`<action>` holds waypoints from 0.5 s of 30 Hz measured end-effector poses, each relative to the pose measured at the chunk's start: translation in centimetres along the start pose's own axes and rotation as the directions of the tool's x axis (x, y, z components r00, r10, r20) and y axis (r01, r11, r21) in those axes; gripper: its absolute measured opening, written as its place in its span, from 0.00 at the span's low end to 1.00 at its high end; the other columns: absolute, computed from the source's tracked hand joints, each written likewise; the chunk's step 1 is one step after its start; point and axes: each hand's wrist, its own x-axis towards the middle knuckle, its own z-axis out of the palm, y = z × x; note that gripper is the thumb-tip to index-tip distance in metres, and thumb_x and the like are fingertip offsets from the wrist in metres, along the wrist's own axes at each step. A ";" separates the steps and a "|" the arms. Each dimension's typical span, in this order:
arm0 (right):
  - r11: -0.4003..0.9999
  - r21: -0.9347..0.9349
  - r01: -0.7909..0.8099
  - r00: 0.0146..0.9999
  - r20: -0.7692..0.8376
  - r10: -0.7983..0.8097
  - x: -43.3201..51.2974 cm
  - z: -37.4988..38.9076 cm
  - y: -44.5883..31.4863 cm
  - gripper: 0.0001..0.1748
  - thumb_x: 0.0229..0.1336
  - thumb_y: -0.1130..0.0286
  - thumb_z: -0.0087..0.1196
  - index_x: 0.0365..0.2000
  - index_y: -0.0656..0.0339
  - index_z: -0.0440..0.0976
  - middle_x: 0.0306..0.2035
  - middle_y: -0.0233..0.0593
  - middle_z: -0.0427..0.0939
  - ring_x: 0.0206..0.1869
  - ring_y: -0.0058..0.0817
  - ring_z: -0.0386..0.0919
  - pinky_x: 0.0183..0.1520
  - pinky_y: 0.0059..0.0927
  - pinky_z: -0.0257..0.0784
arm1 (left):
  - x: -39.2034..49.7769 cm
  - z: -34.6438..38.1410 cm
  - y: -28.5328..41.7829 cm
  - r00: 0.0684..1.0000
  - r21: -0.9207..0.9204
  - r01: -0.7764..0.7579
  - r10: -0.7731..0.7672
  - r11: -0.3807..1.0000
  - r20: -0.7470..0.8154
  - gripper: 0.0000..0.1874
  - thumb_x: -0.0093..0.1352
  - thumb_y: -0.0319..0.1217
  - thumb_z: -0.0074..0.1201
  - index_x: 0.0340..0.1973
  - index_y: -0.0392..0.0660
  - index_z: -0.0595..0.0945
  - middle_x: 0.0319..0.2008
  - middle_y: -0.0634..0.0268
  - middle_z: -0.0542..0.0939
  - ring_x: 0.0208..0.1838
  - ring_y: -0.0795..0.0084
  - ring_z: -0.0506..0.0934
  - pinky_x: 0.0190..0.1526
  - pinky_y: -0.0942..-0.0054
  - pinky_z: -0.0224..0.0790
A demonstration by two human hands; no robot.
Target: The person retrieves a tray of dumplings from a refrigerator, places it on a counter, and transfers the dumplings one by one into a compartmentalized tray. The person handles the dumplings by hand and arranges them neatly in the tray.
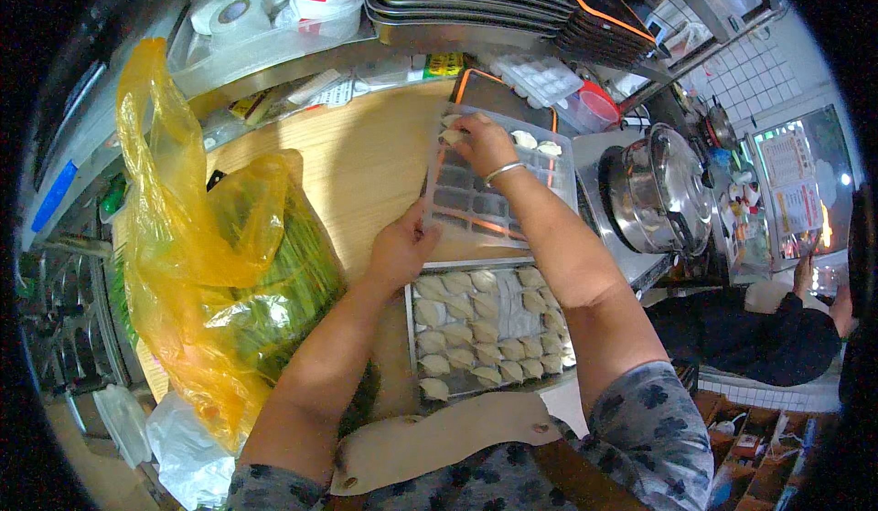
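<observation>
My right hand (483, 142), with a bangle at its wrist, pinches a dumpling (452, 137) over the far left corner of a clear plastic compartment tray (483, 202). Along the tray's far row lie two dumplings (525, 139) to the right of the hand, and part of another (449, 120) shows behind my fingers. My left hand (401, 247) grips the near left edge of this tray; its fingertips are partly hidden. Closer to me, a metal-rimmed tray (409, 333) bears several rows of uncooked dumplings (458, 335), with a bare strip near its middle. My right forearm covers part of its right side.
A yellow plastic bag (171, 237) of long green vegetables (302, 291) lies on the wooden board (370, 147) at left. Stacked dark trays (473, 3) fill the shelf above. At right stand a lidded steel pot (651, 192) and a person in dark clothing (741, 336).
</observation>
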 end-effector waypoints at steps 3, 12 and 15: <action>0.999 -0.042 -0.014 1.000 0.021 0.015 0.5 -0.1 -0.4 0.15 0.43 0.70 0.62 0.35 0.58 0.74 0.38 0.44 0.75 0.43 0.45 0.74 0.44 0.39 0.70 | 0.1 -0.1 0.3 1.000 -0.013 0.017 -0.017 1.000 0.010 0.28 0.64 0.41 0.52 0.60 0.54 0.68 0.23 0.59 0.77 0.28 0.59 0.78 0.32 0.63 0.70; 0.981 -0.194 -0.023 0.979 0.194 0.061 1.9 -1.3 -1.3 0.17 0.47 0.67 0.58 0.41 0.52 0.76 0.42 0.45 0.76 0.45 0.45 0.75 0.49 0.41 0.71 | 0.0 -0.3 0.7 1.000 0.074 0.024 -0.023 0.997 -0.007 0.28 0.64 0.40 0.51 0.60 0.52 0.68 0.25 0.59 0.78 0.29 0.60 0.78 0.33 0.64 0.70; 0.980 -0.197 0.001 0.969 0.241 0.048 2.3 -1.2 -1.1 0.17 0.47 0.69 0.58 0.41 0.53 0.75 0.42 0.45 0.76 0.45 0.46 0.75 0.48 0.41 0.71 | 0.0 -0.3 0.6 0.998 0.062 0.056 -0.058 0.996 0.024 0.28 0.64 0.41 0.51 0.59 0.51 0.68 0.26 0.59 0.78 0.29 0.60 0.78 0.34 0.63 0.70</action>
